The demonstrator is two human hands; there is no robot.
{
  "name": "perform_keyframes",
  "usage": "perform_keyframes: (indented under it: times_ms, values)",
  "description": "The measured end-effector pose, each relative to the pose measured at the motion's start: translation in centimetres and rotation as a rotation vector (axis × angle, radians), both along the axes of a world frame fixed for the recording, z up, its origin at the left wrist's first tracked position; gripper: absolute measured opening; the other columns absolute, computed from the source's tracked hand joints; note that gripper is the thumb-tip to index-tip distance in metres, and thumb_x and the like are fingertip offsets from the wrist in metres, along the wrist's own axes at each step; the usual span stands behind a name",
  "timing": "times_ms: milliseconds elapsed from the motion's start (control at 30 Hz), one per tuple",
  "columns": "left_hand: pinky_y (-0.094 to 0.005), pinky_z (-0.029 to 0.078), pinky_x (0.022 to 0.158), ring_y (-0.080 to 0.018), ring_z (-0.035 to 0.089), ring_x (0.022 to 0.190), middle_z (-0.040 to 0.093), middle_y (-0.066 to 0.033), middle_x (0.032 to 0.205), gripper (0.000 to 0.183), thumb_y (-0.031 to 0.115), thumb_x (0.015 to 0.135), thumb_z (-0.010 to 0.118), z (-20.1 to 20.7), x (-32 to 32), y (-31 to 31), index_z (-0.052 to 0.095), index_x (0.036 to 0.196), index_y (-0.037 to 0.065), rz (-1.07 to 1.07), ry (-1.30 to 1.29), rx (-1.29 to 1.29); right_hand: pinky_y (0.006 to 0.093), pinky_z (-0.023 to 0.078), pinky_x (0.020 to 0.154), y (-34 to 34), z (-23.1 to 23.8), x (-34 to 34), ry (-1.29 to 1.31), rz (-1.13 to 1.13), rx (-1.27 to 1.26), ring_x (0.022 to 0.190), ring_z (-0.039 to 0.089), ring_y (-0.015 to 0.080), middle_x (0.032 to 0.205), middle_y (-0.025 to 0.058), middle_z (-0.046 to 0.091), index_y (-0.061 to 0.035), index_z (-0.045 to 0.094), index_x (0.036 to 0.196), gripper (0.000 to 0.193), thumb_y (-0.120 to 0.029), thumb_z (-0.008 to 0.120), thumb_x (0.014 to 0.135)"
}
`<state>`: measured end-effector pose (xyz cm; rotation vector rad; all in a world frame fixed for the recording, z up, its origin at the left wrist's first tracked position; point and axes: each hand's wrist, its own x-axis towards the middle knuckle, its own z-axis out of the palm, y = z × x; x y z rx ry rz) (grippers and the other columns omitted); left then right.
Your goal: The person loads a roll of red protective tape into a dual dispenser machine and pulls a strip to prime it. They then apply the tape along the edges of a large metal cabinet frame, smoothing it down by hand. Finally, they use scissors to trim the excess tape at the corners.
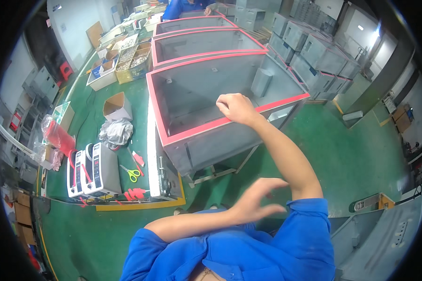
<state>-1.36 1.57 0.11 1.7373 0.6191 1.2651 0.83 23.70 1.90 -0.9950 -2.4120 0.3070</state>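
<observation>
Right hand point(238, 107): held over the near red edging of the nearest grey box point(201, 152), fingers curled in. Whether anything is gripped, or the edging touched, can't be told from this angle. Left hand point(254, 202): carried low in front of the body, below the box and just beside the right forearm; thumb and fingers spread apart, nothing seen between them, some motion blur.

Nearest box: open-topped, rim lined with red edging point(157, 105), set on a light metal stand point(215, 177). A grey rounded part point(262, 83) is seen inside, by the far right corner. Two more red-edged boxes are lined up behind it: a middle box point(206, 43) and a far box point(192, 27). At the far end, a co-worker's hand point(208, 11) is seen near the far box's rim.

Left of the boxes, a green-topped bench point(138, 100). Near end: two white units point(106, 171) placed side by side, scissors point(133, 174) with yellow-green handles, red scraps point(135, 194) at the front edge. Further up: a crumpled grey bag point(116, 133) against an open carton point(119, 111), then bins point(135, 75) loaded with small parts.

Right side: grey boxes stacked point(320, 52) on the green floor point(347, 154).
</observation>
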Motion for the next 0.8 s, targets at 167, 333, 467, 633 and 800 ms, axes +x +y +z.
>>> perform_keyframes:
  times_ms: [167,333,467,633,800]
  values:
    - [-0.0329,0.040,0.078,-0.0249,0.050,0.090,0.054,-0.0108,0.095,0.031,0.015,0.073,0.067,0.1,3.4,-0.5,0.054,0.098,0.000,-0.250,0.015,0.067,0.0336,0.041,0.052,-2.5,-0.8,0.3,0.315,0.160,0.558,0.058,0.052,0.0247,0.061,0.0090,0.052,-0.0026,0.055,0.078,0.006,-0.006,0.056,0.073]
    - [-0.0277,0.039,0.078,-0.0143,0.051,0.087,0.056,-0.0051,0.092,0.020,0.020,0.084,0.055,-1.9,4.6,-0.8,0.057,0.093,0.001,-0.532,-0.173,-0.405,0.0323,0.038,0.051,-8.1,-5.0,1.5,0.378,0.294,0.739,0.058,0.047,0.0224,0.069,0.0064,0.049,-0.0018,0.057,0.085,0.020,-0.004,0.059,0.066]
    - [-0.0241,0.040,0.075,-0.0078,0.049,0.085,0.056,0.0001,0.090,0.025,0.026,0.086,0.051,-2.2,6.6,-0.7,0.058,0.097,0.005,-0.639,-0.132,-0.793,0.0306,0.042,0.056,-10.7,-14.8,2.8,-0.022,0.378,0.466,0.064,0.049,0.0197,0.066,0.0045,0.048,-0.0049,0.056,0.085,0.021,-0.014,0.057,0.065]
    - [-0.0261,0.043,0.070,-0.0107,0.052,0.084,0.058,-0.0045,0.089,0.026,0.024,0.085,0.050,-7.8,8.1,2.1,0.057,0.095,0.001,-0.306,-0.001,-0.856,0.0380,0.045,0.068,-11.6,-26.7,4.0,-0.492,0.411,-0.035,0.080,0.056,0.0277,0.081,0.0115,0.057,-0.0059,0.057,0.085,0.019,-0.018,0.049,0.074]
    - [-0.0289,0.044,0.068,-0.0161,0.056,0.077,0.059,-0.0088,0.079,0.025,0.022,0.081,0.052,-10.6,6.0,1.4,0.058,0.088,-0.001,-0.122,-0.049,-0.692,0.0434,0.045,0.073,-9.5,-27.7,6.3,-0.548,0.120,-0.480,0.088,0.056,0.0325,0.092,0.0143,0.060,-0.0089,0.058,0.091,0.026,-0.024,0.041,0.080]
